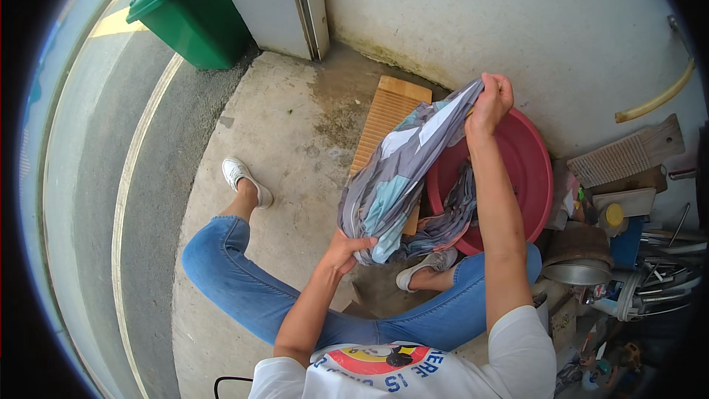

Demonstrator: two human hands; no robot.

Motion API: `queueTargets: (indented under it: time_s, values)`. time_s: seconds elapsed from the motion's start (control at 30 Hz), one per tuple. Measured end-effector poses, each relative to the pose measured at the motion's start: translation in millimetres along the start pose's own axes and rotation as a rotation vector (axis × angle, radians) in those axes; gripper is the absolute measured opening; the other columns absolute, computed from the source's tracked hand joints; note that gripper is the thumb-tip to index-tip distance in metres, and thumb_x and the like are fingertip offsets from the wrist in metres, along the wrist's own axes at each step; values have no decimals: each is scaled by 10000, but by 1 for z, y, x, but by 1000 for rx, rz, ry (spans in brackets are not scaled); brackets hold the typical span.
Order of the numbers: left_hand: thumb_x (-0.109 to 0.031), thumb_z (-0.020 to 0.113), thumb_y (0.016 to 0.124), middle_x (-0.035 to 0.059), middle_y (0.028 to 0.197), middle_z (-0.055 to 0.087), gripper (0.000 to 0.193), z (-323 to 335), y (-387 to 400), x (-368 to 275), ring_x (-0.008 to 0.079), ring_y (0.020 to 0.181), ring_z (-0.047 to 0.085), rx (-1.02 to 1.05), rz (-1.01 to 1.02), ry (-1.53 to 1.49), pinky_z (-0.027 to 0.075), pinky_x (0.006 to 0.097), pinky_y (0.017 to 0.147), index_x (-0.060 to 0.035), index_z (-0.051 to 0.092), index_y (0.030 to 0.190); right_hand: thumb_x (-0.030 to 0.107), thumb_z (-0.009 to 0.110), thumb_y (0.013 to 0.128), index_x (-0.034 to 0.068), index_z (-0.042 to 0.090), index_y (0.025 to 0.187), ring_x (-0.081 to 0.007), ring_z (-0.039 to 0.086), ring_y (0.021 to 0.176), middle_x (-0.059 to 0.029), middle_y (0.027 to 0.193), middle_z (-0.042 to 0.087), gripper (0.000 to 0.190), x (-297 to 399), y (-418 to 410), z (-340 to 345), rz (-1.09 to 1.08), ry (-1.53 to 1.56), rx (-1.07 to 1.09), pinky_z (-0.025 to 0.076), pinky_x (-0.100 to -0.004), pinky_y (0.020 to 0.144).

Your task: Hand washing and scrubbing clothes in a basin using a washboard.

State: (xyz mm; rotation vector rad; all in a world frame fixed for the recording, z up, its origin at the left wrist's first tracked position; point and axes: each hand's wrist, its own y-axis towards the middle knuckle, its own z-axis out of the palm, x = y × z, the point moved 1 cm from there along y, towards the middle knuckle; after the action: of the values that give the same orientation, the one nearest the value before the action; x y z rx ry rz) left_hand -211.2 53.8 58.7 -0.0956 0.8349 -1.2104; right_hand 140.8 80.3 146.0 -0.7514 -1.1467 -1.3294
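Note:
A grey, white and light-blue patterned cloth [393,177] is stretched between my two hands. My left hand [346,249] grips its lower bunched end, thumb on top. Higher up and to the right, my right hand [490,102] pinches the far end, over the rim of a red plastic basin [540,166]. Part of the cloth hangs down into the basin and over its near left edge. Behind the cloth, a ridged wooden washboard [382,111] lies slanted, partly covered.
A green wheeled bin [194,22] stands at the upper left by the road. Along the right wall are a smaller washboard [615,163], a yellowish hose [656,97], a metal bowl [576,272] and a bucket of metal pieces [615,302]. My shoes [243,177] rest on the concrete.

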Motion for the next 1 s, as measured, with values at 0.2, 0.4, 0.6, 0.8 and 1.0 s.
queueTargets:
  time_s: [0.2, 0.4, 0.6, 0.8, 1.0]
  values:
    - [50, 654, 739, 163, 1176, 599, 574, -20, 6, 39, 279, 1052, 607, -76, -223, -142, 481, 408, 936, 30, 459, 1278, 343, 658, 823, 19, 536, 815, -305, 597, 714, -138, 685, 561, 347, -136, -24, 45, -178, -790, 886, 445, -412, 597]
    - [-33, 594, 803, 178, 1088, 634, 430, -47, 2, 58, 293, 980, 640, -363, -229, -265, 498, 436, 912, 56, 496, 1212, 458, 612, 822, 73, 517, 920, -313, 591, 718, -109, 835, 551, 409, -105, -195, -19, -219, -589, 1461, 469, -399, 599]
    - [-89, 590, 791, 161, 1077, 645, 388, -44, 8, 59, 286, 980, 637, -460, -256, -335, 491, 437, 902, 45, 543, 1153, 410, 600, 831, 89, 522, 851, -244, 610, 632, -89, 769, 528, 331, -180, -143, -35, -688, -1032, 1330, 495, -354, 542]
    - [-91, 586, 794, 164, 1084, 645, 369, -56, 11, 63, 289, 986, 635, -427, -269, -308, 485, 425, 914, 61, 561, 1129, 408, 570, 872, 46, 501, 939, -329, 620, 712, -176, 854, 585, 375, -210, -103, -53, -221, -1326, 955, 488, -462, 597]
    - [-83, 584, 788, 170, 1059, 653, 337, -45, 14, 57, 289, 972, 642, -426, -271, -308, 489, 418, 915, 56, 580, 1095, 430, 576, 863, 30, 508, 1152, -331, 568, 834, -155, 866, 557, 498, -152, -153, -46, -307, -1228, 1066, 383, -475, 751]
